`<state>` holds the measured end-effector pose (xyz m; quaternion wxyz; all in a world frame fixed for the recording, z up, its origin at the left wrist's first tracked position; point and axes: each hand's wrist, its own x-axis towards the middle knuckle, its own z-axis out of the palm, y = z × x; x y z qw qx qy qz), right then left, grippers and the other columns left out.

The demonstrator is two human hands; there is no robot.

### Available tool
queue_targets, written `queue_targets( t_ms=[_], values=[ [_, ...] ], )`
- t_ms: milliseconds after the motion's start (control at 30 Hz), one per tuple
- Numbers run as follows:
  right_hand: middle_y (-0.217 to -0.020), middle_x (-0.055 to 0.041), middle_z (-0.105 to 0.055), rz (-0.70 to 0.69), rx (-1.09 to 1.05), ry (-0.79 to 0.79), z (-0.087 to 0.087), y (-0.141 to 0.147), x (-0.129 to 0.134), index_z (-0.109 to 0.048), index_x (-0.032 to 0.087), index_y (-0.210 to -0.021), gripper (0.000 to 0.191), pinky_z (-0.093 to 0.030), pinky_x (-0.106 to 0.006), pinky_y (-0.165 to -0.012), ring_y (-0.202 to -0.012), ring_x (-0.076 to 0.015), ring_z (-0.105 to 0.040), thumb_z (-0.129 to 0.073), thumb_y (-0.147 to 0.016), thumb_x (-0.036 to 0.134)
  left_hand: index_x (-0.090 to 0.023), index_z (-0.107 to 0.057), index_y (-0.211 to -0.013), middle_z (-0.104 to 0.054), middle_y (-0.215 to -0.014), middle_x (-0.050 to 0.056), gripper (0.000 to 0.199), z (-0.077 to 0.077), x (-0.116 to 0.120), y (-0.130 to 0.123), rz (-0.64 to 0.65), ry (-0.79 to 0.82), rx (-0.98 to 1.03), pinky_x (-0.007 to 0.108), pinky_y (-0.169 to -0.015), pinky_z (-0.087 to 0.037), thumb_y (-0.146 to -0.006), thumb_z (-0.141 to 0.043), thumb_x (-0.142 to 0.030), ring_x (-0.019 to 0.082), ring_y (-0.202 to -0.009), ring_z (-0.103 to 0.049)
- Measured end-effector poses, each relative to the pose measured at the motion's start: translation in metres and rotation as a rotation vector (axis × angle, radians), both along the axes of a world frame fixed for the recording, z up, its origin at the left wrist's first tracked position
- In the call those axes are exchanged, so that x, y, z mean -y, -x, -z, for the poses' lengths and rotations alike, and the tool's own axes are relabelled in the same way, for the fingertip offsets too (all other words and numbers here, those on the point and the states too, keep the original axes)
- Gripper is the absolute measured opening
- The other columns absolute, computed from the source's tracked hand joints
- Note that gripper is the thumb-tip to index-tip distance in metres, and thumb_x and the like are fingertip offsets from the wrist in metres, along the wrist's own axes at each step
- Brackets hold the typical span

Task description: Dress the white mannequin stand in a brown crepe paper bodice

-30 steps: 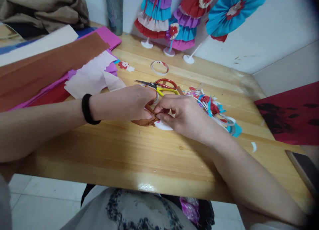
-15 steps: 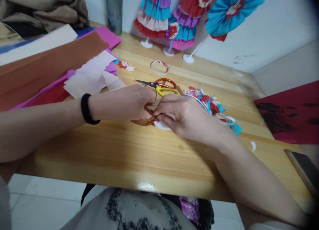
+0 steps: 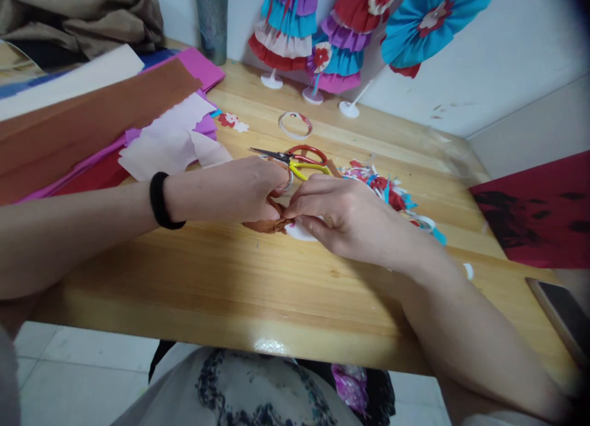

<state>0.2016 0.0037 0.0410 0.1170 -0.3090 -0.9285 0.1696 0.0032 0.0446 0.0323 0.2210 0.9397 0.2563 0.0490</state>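
Over the middle of the wooden table, my left hand [image 3: 246, 189] is closed on gathered brown paper [image 3: 265, 224], whose crumpled lower part shows below the fingers. My right hand [image 3: 338, 214] meets it from the right, thumb and fingertips pinching the same brown paper. A white piece [image 3: 300, 232] lies under the right fingertips, partly hidden. Just beyond both hands rest scissors [image 3: 295, 158] with one red and one yellow handle, their blades pointing left.
Coloured paper sheets [image 3: 96, 109] lie at the left. Ruffled paper pieces on white stands [image 3: 271, 80] are at the back. A tape ring [image 3: 295, 125] sits before them. Paper scraps [image 3: 391, 192] lie beyond my right forearm; a phone [image 3: 565, 315] is far right.
My right hand has shifted slightly right, its thumb a little farther from the brown paper's gathered part. My left hand stays almost still.
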Motion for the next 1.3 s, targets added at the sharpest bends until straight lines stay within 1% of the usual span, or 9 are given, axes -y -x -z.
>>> queue_targets(
  t_ms=[200,333,433,633,767,900,1033,1167,1300],
  values=[
    [-0.085,-0.0078,-0.071,-0.012,-0.057,-0.023,0.003,0.0,-0.002,-0.07,0.016,-0.083,0.027,-0.049,-0.031,-0.072,-0.08,-0.0186,-0.066,-0.048,-0.082,0.0,-0.014,-0.062,-0.073,-0.063,-0.065,0.0,0.019,-0.001,-0.001,-0.001,-0.009,-0.018,0.015,0.027,-0.068,-0.043,-0.082,-0.049,-0.025,0.013,-0.066,-0.053],
    [-0.093,-0.0094,-0.072,-0.034,-0.028,0.013,0.003,0.0,-0.001,-0.07,0.017,-0.081,0.025,-0.051,-0.034,-0.076,-0.087,-0.0213,-0.067,-0.051,-0.084,0.002,-0.015,-0.061,-0.068,-0.061,-0.061,-0.001,0.019,0.001,-0.001,-0.001,0.028,-0.009,0.03,0.027,-0.067,-0.042,-0.081,-0.048,-0.021,0.013,-0.065,-0.052],
    [-0.096,-0.0097,-0.072,-0.017,-0.017,0.023,0.004,0.001,-0.002,-0.07,0.019,-0.082,0.025,-0.051,-0.034,-0.077,-0.09,-0.022,-0.067,-0.051,-0.085,0.003,-0.015,-0.061,-0.068,-0.061,-0.061,-0.001,0.019,0.001,-0.002,-0.001,0.045,-0.026,0.047,0.026,-0.067,-0.042,-0.081,-0.047,-0.019,0.012,-0.064,-0.051],
    [-0.09,-0.0093,-0.071,0.004,-0.019,-0.013,0.007,0.0,-0.004,-0.068,0.018,-0.086,0.023,-0.051,-0.034,-0.074,-0.084,-0.0215,-0.066,-0.049,-0.085,0.005,-0.016,-0.059,-0.069,-0.061,-0.063,-0.001,0.014,-0.007,-0.002,-0.001,-0.045,0.014,-0.069,0.026,-0.062,-0.039,-0.077,-0.049,-0.01,0.012,-0.061,-0.047],
    [-0.089,-0.0072,-0.071,0.031,-0.006,-0.003,0.006,0.0,-0.003,-0.066,0.02,-0.088,0.02,-0.05,-0.034,-0.077,-0.086,-0.0211,-0.066,-0.051,-0.086,0.007,-0.016,-0.059,-0.069,-0.06,-0.062,-0.002,0.014,-0.007,0.001,-0.001,-0.053,0.023,-0.034,0.025,-0.06,-0.038,-0.079,-0.052,-0.012,0.011,-0.06,-0.046],
    [-0.094,-0.0089,-0.069,0.026,0.004,0.013,0.004,0.0,-0.002,-0.067,0.018,-0.092,0.019,-0.05,-0.033,-0.078,-0.089,-0.0207,-0.065,-0.049,-0.09,0.01,-0.016,-0.064,-0.076,-0.061,-0.062,-0.002,0.017,-0.001,0.0,0.001,0.001,-0.02,0.041,0.024,-0.064,-0.04,-0.082,-0.048,-0.017,0.012,-0.064,-0.05],
    [-0.102,-0.0093,-0.067,-0.026,-0.033,0.014,0.005,-0.001,-0.002,-0.07,0.019,-0.098,0.023,-0.05,-0.032,-0.08,-0.095,-0.0199,-0.064,-0.048,-0.095,0.012,-0.017,-0.067,-0.084,-0.063,-0.065,-0.002,0.023,0.003,-0.004,0.003,0.021,-0.015,0.028,0.025,-0.067,-0.042,-0.083,-0.044,-0.018,0.013,-0.068,-0.053],
    [-0.109,-0.009,-0.067,-0.084,-0.019,0.0,0.007,-0.002,0.0,-0.071,0.021,-0.106,0.029,-0.05,-0.035,-0.088,-0.106,-0.021,-0.063,-0.048,-0.095,0.009,-0.019,-0.067,-0.08,-0.063,-0.064,-0.003,0.023,0.005,-0.006,0.004,0.064,0.002,0.059,0.024,-0.064,-0.042,-0.082,-0.043,-0.02,0.012,-0.067,-0.054],
    [-0.102,-0.0095,-0.067,-0.079,0.014,-0.018,0.004,-0.001,0.001,-0.071,0.019,-0.09,0.027,-0.05,-0.033,-0.08,-0.097,-0.0206,-0.064,-0.047,-0.092,0.006,-0.017,-0.065,-0.079,-0.065,-0.07,-0.001,0.022,0.007,-0.006,0.003,0.026,0.033,0.047,0.024,-0.068,-0.043,-0.082,-0.044,-0.018,0.013,-0.072,-0.056]
  ],
)
